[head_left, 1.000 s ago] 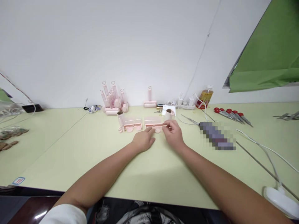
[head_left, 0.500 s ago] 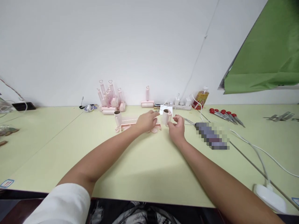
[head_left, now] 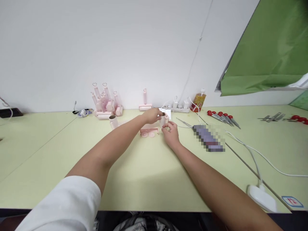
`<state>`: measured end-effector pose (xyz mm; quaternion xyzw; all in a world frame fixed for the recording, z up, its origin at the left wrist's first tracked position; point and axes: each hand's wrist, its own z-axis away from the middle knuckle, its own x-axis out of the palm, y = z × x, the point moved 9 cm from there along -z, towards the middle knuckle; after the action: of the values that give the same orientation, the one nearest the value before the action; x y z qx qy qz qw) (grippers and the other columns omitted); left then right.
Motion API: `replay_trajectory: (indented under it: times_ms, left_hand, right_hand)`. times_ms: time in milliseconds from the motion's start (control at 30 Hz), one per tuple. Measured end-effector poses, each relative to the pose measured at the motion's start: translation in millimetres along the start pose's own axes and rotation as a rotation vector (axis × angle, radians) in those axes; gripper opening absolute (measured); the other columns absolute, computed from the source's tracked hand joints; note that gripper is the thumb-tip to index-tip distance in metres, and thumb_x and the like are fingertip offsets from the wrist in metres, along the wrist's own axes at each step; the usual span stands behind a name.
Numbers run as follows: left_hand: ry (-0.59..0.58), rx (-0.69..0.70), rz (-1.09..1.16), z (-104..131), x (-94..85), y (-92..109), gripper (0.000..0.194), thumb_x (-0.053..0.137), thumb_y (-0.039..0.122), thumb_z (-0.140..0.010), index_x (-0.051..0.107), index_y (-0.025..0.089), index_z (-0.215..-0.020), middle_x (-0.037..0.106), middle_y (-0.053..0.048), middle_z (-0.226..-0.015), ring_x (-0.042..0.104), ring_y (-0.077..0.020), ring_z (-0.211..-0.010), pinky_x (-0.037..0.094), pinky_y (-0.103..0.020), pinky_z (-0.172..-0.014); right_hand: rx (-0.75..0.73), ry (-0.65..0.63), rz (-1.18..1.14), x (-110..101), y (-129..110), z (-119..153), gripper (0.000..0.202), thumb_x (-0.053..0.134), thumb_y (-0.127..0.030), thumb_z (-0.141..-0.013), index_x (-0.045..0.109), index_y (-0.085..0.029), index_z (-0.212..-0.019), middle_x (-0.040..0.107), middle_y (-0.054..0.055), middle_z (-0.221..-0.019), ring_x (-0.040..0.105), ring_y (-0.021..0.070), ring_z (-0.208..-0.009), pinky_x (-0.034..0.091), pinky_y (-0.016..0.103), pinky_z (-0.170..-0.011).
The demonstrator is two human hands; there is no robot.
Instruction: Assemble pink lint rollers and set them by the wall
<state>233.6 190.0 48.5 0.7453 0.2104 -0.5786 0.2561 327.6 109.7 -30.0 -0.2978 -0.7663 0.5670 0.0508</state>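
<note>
My left hand (head_left: pixel 153 115) is at a white upright lint-roller refill (head_left: pixel 162 120) with a brown cardboard core, its fingers closed at the upper rim. My right hand (head_left: pixel 171 133) is at the lower right of that roll, thumb and fingers curled together; what is between them is too small to make out. A slim pink piece (head_left: pixel 166 118) stands against the roll's right side. Below my left wrist lie a pink roller frame (head_left: pixel 149 130) and pink round caps (head_left: pixel 151 135). Behind my left forearm stands a second refill roll (head_left: pixel 113 122), partly hidden.
Several pink lint rollers (head_left: pixel 106 104) are grouped at the wall, and one more roller (head_left: pixel 145 101) stands apart. A power strip (head_left: pixel 180 109), drink bottle (head_left: pixel 199 100), red-ended tools (head_left: pixel 222 117), blurred-out phone (head_left: pixel 208 138) and white cables (head_left: pixel 255 150) occupy the right.
My left hand has moved onto the top of the roll, from just left of it. My right hand stays beside the roll, its fingers closer together. The whole view has shifted rightward.
</note>
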Motion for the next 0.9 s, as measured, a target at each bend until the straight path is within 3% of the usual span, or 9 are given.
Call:
replay_trajectory:
  times_ms: [100, 200, 300, 433, 533, 600, 667, 800, 900]
  left_hand:
    - [0.036, -0.051, -0.012, -2, -21.3, -8, 0.023, 0.052, 0.028, -0.087, 0.069, 0.019, -0.099, 0.061, -0.009, -0.107, 0.059, -0.0227, -0.096, 0.045, -0.033, -0.086]
    - [0.175, -0.172, 0.030, 10, -55.4, -22, 0.025, 0.048, 0.030, -0.089, 0.066, 0.017, -0.100, 0.060, -0.010, -0.110, 0.059, -0.0226, -0.095, 0.045, -0.034, -0.085]
    - [0.397, -0.365, 0.384, 47, -81.2, -38, 0.019, 0.051, 0.033, -0.087, 0.062, 0.017, -0.092, 0.062, -0.006, -0.101, 0.059, -0.0182, -0.089, 0.047, -0.031, -0.079]
    - [0.411, -0.424, 1.105, 103, -50.3, -17, 0.023, 0.053, 0.041, -0.086, 0.054, 0.019, -0.094, 0.060, -0.002, -0.087, 0.060, -0.0121, -0.076, 0.047, -0.024, -0.065]
    - [0.291, -0.424, 1.304, 137, -6.4, 11, 0.035, 0.056, 0.052, -0.082, 0.051, 0.019, -0.092, 0.059, 0.000, -0.077, 0.058, -0.0097, -0.064, 0.046, -0.023, -0.060]
    - [0.294, -0.464, 1.225, 154, 16.4, 16, 0.038, 0.047, 0.056, -0.086, 0.050, 0.020, -0.099, 0.061, -0.001, -0.083, 0.054, -0.0082, -0.056, 0.043, -0.023, -0.055]
    - [0.268, -0.507, 0.923, 162, 31.0, 13, 0.040, 0.041, 0.052, -0.090, 0.047, 0.022, -0.115, 0.063, -0.002, -0.081, 0.056, -0.0114, -0.058, 0.043, -0.025, -0.056]
    - [0.017, -0.460, 0.237, 151, 49.0, 17, 0.051, 0.041, 0.043, -0.091, 0.037, 0.024, -0.138, 0.068, -0.009, -0.097, 0.064, -0.0251, -0.086, 0.046, -0.034, -0.069]
    - [-0.124, -0.442, 0.051, 144, 53.9, 23, 0.048, 0.037, 0.044, -0.092, 0.043, 0.025, -0.136, 0.068, -0.012, -0.108, 0.064, -0.0295, -0.096, 0.046, -0.036, -0.071]
  right_hand:
    - [-0.004, 0.035, 0.008, -5, -4, 0, 0.008, 0.058, -0.024, -0.069, 0.063, -0.020, -0.073, 0.043, 0.013, -0.125, 0.041, 0.0319, -0.123, 0.035, 0.046, -0.100]
    - [-0.095, 0.143, 0.003, -19, -24, 6, 0.005, 0.056, -0.024, -0.072, 0.057, -0.020, -0.074, 0.043, 0.013, -0.124, 0.040, 0.0312, -0.125, 0.031, 0.049, -0.103]
    - [-0.258, 0.185, -0.044, -25, -55, 22, 0.011, 0.055, -0.026, -0.074, 0.050, -0.021, -0.082, 0.047, 0.012, -0.119, 0.044, 0.0282, -0.122, 0.033, 0.048, -0.103]
    - [-0.298, -0.011, -0.277, -10, -79, 46, 0.054, 0.062, -0.041, -0.077, 0.036, -0.024, -0.121, 0.044, 0.014, -0.131, 0.055, 0.0236, -0.108, 0.047, 0.040, -0.088]
    - [-0.236, -0.163, -0.420, 2, -85, 58, 0.062, 0.062, -0.046, -0.078, 0.031, -0.025, -0.127, 0.049, 0.012, -0.125, 0.058, 0.0214, -0.099, 0.051, 0.033, -0.076]
    - [-0.200, -0.207, -0.440, 4, -85, 58, 0.050, 0.065, -0.043, -0.077, 0.040, -0.023, -0.116, 0.057, 0.008, -0.106, 0.059, 0.0197, -0.087, 0.051, 0.032, -0.071]
    - [-0.201, -0.174, -0.442, -3, -84, 53, 0.042, 0.067, -0.041, -0.075, 0.045, -0.022, -0.105, 0.057, 0.004, -0.092, 0.058, 0.0179, -0.078, 0.050, 0.031, -0.069]
    - [-0.193, -0.049, -0.434, -19, -77, 36, 0.038, 0.066, -0.042, -0.076, 0.046, -0.021, -0.100, 0.055, 0.002, -0.087, 0.055, 0.0176, -0.075, 0.049, 0.032, -0.068]
    - [-0.186, -0.014, -0.400, -23, -71, 29, 0.037, 0.064, -0.045, -0.076, 0.048, -0.021, -0.100, 0.057, 0.004, -0.088, 0.055, 0.0184, -0.076, 0.048, 0.031, -0.068]
